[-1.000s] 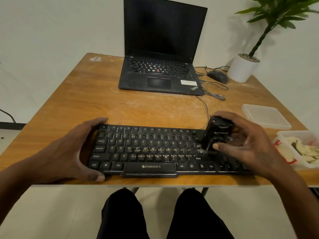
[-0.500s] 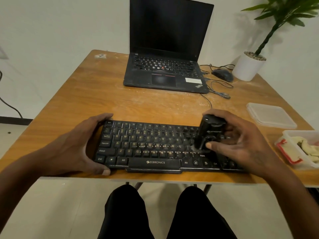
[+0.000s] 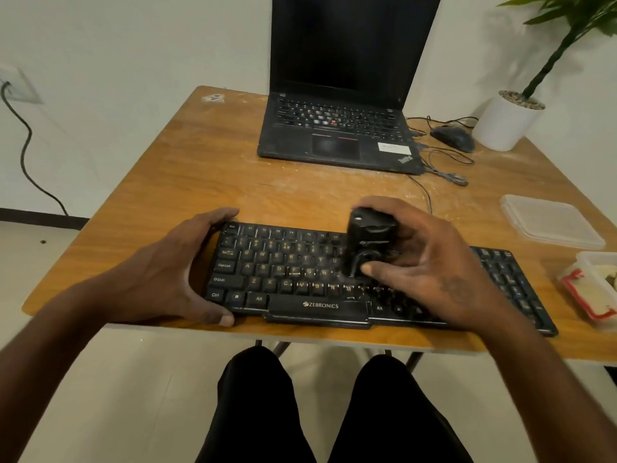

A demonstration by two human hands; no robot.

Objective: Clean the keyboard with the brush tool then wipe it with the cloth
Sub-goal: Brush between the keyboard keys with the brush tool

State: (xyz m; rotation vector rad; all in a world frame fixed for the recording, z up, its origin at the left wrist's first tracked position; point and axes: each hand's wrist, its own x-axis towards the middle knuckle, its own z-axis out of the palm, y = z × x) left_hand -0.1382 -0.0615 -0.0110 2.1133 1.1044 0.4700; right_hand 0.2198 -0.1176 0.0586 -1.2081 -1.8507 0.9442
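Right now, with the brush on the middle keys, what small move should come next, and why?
Probably draw the brush a little further left along the keyboard. The right hand holds it over the middle keys, the left keys show pale dust, and the left hand grips the keyboard's left end.

Pretty even indoor light, soft and a bit warm, nothing blown out. The potted plant [image 3: 547, 58] throws a faint shadow on the wall behind it, so the light seems to come from the front left. The laptop [image 3: 344, 81] screen is just a dark slab with no glare. The wooden counter [image 3: 207, 182] has a mild sheen. The right hand [image 3: 430, 265] and the black brush tool [image 3: 369, 245] look slightly smeared with motion blur. Wide-angle lens bends the counter edges, and the corners go soft.
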